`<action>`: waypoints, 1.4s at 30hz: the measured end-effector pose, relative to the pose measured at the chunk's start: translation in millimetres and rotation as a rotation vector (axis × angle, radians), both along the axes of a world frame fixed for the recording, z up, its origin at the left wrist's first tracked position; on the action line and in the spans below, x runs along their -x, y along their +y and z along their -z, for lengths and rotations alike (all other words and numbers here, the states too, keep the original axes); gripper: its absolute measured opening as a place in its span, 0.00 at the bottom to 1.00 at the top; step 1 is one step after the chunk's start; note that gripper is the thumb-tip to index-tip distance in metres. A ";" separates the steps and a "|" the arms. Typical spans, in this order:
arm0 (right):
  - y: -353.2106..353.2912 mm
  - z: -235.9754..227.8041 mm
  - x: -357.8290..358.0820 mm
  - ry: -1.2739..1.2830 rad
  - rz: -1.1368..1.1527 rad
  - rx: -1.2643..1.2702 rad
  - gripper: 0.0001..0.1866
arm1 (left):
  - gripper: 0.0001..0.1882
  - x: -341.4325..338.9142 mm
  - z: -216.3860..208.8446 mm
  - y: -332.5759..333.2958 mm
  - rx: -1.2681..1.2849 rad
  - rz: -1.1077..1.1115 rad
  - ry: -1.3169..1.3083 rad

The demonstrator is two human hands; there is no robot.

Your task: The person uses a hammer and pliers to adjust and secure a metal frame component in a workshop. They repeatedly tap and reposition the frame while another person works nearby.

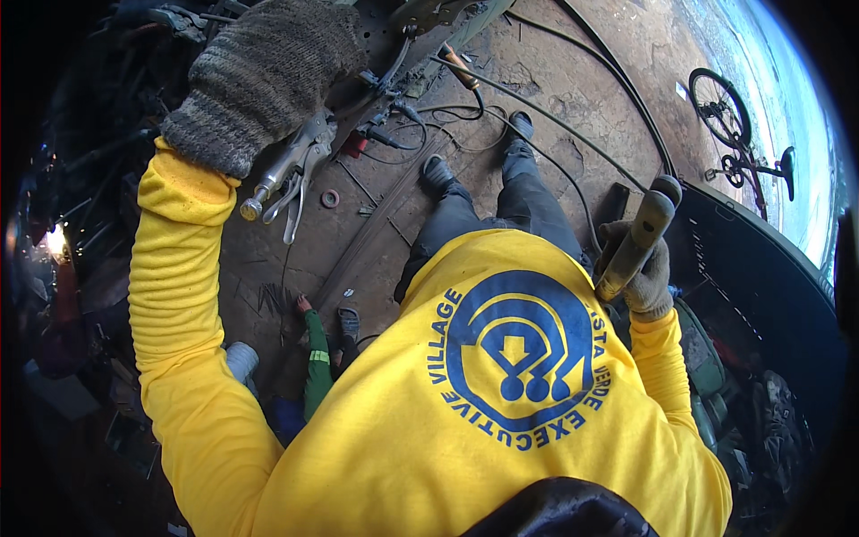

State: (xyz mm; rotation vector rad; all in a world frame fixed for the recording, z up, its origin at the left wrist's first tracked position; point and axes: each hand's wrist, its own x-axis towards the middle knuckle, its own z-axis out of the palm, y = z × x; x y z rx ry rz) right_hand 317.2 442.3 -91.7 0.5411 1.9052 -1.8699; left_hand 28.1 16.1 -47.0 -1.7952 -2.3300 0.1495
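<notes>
My left hand [277, 76], in a grey-brown knit glove, is at the upper left over a metal workpiece [376, 40]; its fingers are hidden. Just below it, silver locking pliers [291, 170] stick out from the work, and I cannot tell whether the hand touches them. My right hand [649, 277], gloved too, is at the right beside my waist. Its fingers are wrapped round a worn welding electrode holder [640, 237]. From the holder's jaws a long thin rod or cable [555, 130] runs up and left toward the work.
An orange-handled tool [461, 67] with a black cable lies on the floor. Cables [617, 67] cross the brown ground. At left, bright sparks [55, 240] glow. Another person's green sleeve [318, 367] reaches in low. A bicycle [729, 125] and a dark metal panel [761, 259] are at right.
</notes>
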 end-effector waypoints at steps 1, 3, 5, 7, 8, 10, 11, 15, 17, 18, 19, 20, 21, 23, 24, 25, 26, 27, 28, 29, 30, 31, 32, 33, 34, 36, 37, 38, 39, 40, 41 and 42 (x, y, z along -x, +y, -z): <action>0.5 -0.3 -0.1 -0.001 0.000 0.004 0.35 | 0.15 0.3 0.2 -0.7 0.000 -0.001 0.002; 1.7 0.2 -0.7 -0.001 0.001 0.010 0.35 | 0.15 -0.8 0.1 -0.2 -0.004 -0.001 -0.002; 1.9 -0.4 0.9 -0.002 -0.002 0.011 0.35 | 0.15 -0.9 -0.4 -0.4 -0.001 0.001 0.000; 2.4 -0.3 1.8 -0.003 -0.010 0.003 0.35 | 0.15 -1.5 -1.4 -0.6 0.002 -0.004 0.000; 2.7 -0.3 1.4 -0.004 -0.013 -0.009 0.35 | 0.15 -1.4 -1.1 -0.3 0.002 -0.002 0.001; 3.5 0.3 0.9 -0.003 -0.014 -0.020 0.34 | 0.15 -1.0 -0.3 -0.3 0.003 -0.002 0.000; 3.9 1.0 0.7 -0.001 -0.012 -0.019 0.34 | 0.15 -1.5 0.6 0.1 0.005 -0.002 -0.001; 1.7 -0.4 2.3 -0.007 -0.001 -0.025 0.34 | 0.15 -0.9 1.6 0.8 0.004 -0.001 0.001; 3.3 0.5 2.0 -0.012 -0.019 -0.033 0.33 | 0.15 -1.0 1.8 -0.2 0.004 -0.003 0.001; 3.7 0.6 2.4 -0.015 -0.029 -0.038 0.33 | 0.15 -0.8 1.6 -0.9 0.002 -0.005 0.002; 3.3 0.6 2.9 -0.006 -0.031 -0.029 0.33 | 0.15 -0.8 2.6 -1.6 0.002 -0.008 0.005; 2.3 0.5 3.5 0.004 -0.031 -0.018 0.33 | 0.15 -1.4 2.2 -0.7 -0.003 -0.013 0.003; 1.7 0.4 4.1 0.013 -0.032 -0.008 0.33 | 0.15 -1.3 1.5 -1.5 -0.003 -0.016 0.005; 1.4 -0.6 5.4 0.020 -0.046 -0.014 0.33 | 0.15 -2.1 1.3 -1.2 -0.005 -0.015 0.006; 1.2 -1.5 6.2 0.023 -0.053 -0.018 0.33 | 0.15 -1.0 2.5 -2.6 -0.004 -0.015 0.007; 0.4 -3.0 7.5 0.016 -0.053 -0.017 0.33 | 0.16 -0.5 3.5 -2.5 -0.006 -0.018 0.008; -1.1 -4.5 9.2 0.009 -0.053 -0.015 0.34 | 0.16 -2.4 2.9 -2.8 -0.005 -0.017 0.010; -2.2 -5.2 10.5 0.002 -0.054 -0.012 0.34 | 0.16 -2.1 2.4 -3.0 -0.008 -0.017 0.010; -2.7 -4.6 11.2 0.008 -0.051 0.004 0.34 | 0.16 -1.7 2.4 -3.8 -0.006 -0.018 0.011; -2.6 -4.3 12.1 0.015 -0.049 0.019 0.34 | 0.16 -0.4 2.6 -3.2 -0.010 -0.020 0.006; -2.6 -4.4 13.5 0.021 -0.047 0.035 0.34 | 0.16 -2.1 2.3 -3.7 -0.010 -0.021 0.009; -1.9 -5.8 16.0 0.015 -0.074 0.021 0.34 | 0.16 -2.1 2.7 -3.0 -0.012 -0.022 0.011; -2.2 -8.1 19.7 0.007 -0.100 0.009 0.34 | 0.16 -2.4 3.4 -3.1 -0.010 -0.023 0.016; -2.1 -9.9 23.1 0.000 -0.127 -0.004 0.34 | 0.16 -1.1 4.0 -4.1 -0.012 -0.029 0.011; -1.8 -10.3 25.7 -0.001 -0.142 -0.007 0.35 | 0.16 -1.0 3.9 -4.9 -0.013 -0.032 0.012; -1.2 -11.5 31.3 -0.005 -0.175 -0.013 0.35 | 0.16 -1.3 4.2 -7.2 -0.016 -0.041 0.015; -1.8 -13.3 34.7 -0.038 -0.160 0.004 0.36 | 0.16 -1.7 4.2 -7.9 -0.018 -0.045 0.013; -3.6 -15.0 38.4 -0.069 -0.144 0.021 0.36 | 0.16 -3.5 3.8 -8.0 -0.017 -0.042 0.018; -3.2 -15.0 41.1 -0.073 -0.129 0.043 0.36 | 0.16 -3.2 3.9 -8.7 -0.016 -0.042 0.023; -3.0 -14.7 43.3 -0.079 -0.114 0.066 0.36 | 0.16 -2.7 5.6 -7.4 -0.020 -0.050 0.022; 0.4 -14.3 46.1 -0.058 -0.104 0.096 0.36 | 0.16 -3.8 5.8 -6.4 -0.020 -0.058 0.023; 3.9 -15.5 49.0 -0.060 -0.090 0.112 0.37 | 0.16 -4.9 5.5 -6.1 -0.019 -0.070 0.022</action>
